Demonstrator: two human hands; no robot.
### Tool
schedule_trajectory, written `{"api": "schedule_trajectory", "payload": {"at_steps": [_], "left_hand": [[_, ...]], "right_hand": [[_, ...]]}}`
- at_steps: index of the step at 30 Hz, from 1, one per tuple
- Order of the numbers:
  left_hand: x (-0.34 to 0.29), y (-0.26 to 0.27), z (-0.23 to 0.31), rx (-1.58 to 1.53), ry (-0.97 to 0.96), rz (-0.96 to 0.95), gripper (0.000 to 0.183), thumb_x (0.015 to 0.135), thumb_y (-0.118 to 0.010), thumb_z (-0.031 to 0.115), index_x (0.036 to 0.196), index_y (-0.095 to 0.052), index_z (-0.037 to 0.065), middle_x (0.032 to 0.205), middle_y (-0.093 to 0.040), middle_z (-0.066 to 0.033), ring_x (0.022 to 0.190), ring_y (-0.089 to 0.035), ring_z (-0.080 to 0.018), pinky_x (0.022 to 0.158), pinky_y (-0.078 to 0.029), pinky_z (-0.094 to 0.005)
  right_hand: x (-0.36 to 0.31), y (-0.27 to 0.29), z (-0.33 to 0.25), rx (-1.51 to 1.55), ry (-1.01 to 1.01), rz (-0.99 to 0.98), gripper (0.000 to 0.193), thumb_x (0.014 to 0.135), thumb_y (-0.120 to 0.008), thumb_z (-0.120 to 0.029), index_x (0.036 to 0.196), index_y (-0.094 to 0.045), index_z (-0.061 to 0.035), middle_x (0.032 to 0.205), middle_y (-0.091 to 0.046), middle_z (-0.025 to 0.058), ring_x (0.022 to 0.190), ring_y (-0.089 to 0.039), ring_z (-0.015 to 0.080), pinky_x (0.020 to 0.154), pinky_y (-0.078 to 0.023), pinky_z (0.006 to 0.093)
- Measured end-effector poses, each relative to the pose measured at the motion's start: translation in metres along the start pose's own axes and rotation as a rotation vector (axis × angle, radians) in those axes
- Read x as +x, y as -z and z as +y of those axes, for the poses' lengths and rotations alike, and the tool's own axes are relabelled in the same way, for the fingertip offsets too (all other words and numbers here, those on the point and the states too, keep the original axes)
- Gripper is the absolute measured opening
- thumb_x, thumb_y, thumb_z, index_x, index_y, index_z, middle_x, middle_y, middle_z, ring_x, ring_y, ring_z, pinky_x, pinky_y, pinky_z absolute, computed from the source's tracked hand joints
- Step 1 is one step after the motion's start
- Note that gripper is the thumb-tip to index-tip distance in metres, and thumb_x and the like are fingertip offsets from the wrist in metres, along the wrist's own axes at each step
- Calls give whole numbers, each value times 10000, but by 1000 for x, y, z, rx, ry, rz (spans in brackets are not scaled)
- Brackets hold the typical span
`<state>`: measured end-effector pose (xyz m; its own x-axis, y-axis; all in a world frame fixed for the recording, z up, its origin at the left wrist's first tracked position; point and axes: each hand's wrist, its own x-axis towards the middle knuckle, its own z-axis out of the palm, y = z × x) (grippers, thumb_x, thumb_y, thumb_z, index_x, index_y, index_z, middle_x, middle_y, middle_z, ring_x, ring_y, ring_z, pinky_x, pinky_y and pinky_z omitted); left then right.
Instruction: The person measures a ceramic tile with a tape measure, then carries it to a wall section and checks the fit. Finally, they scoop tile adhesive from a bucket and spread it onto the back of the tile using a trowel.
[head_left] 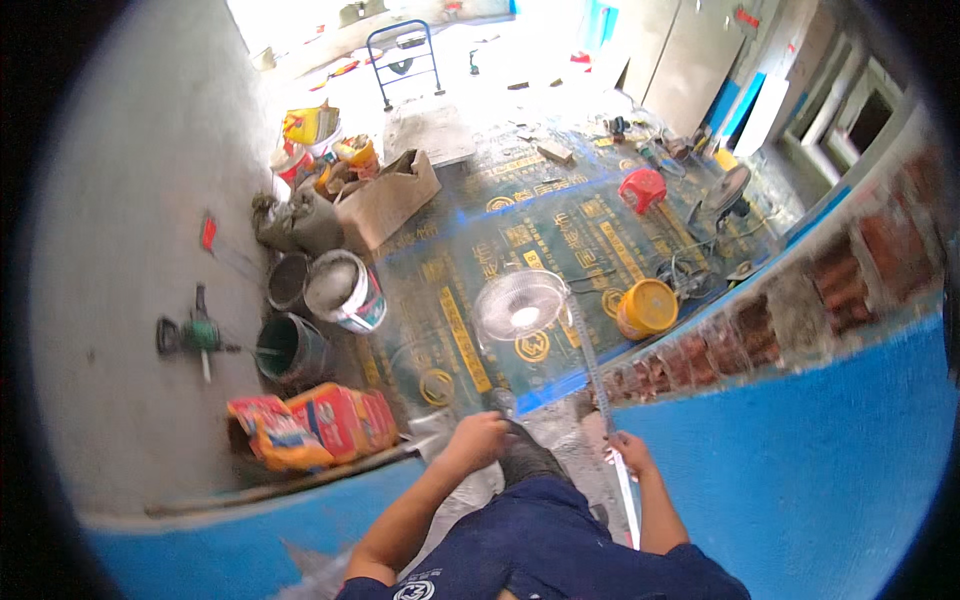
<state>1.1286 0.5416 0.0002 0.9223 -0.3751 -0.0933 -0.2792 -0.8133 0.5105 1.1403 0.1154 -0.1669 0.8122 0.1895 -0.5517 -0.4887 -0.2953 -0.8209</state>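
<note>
Standing worker's hands, seen from above at a partly finished wall opening. The right hand (628, 453) has its fingers closed around a long, narrow, silver strip (601, 400), which slants from beside the torso up toward a round, pale, wire-guarded fan (520, 305); whether strip and fan touch cannot be told. The left hand (482, 437) is curled, its contents, if any, indistinguishable. As judged from this view, the strip is taken up and extended, but its use appears incomplete. The adjoining wall end of rough, red-brown brick (790, 325) remains exposed above a smooth, bright-blue surface (780, 450).
</note>
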Motion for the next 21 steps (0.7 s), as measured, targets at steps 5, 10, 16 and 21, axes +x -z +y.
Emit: {"api": "schedule_trajectory", "payload": {"at_steps": [5, 10, 16, 21], "left_hand": [[-45, 35, -215, -119, 642, -436, 251, 843, -645, 241, 930, -712, 15, 1036, -711, -199, 1017, -696, -355, 889, -541, -465], [-107, 53, -358, -856, 1313, 151, 182, 849, -587, 22, 675, -635, 52, 649, -633, -100, 530, -588, -216, 461, -410, -335], [-57, 108, -417, -1031, 1540, 38, 196, 970, -468, 164, 1051, -638, 109, 914, -688, -153, 682, -667, -272, 606, -500, -469], [60, 186, -549, -1089, 1526, 61, 176, 895, -501, 143, 861, -655, 65, 736, -628, -144, 584, -628, -268, 508, -475, -435]], "right_hand": [[118, -51, -135, 227, -323, 117, 348, 972, -689, -287, 1146, -666, 14, 916, -714, 102, 680, -686, 201, 567, -562, 342], [217, -42, -243, 240, -268, 161, 342, 953, -706, -332, 1026, -681, 1, 848, -708, 111, 652, -667, 204, 563, -537, 348], [316, -74, -341, -141, -131, 478, 415, 918, -713, -425, 863, -702, -13, 728, -679, 86, 612, -647, 187, 582, -507, 375], [411, -100, -439, -245, -17, 899, 414, 925, -717, -414, 967, -713, -2, 901, -727, 126, 803, -686, 229, 684, -500, 415]]}}
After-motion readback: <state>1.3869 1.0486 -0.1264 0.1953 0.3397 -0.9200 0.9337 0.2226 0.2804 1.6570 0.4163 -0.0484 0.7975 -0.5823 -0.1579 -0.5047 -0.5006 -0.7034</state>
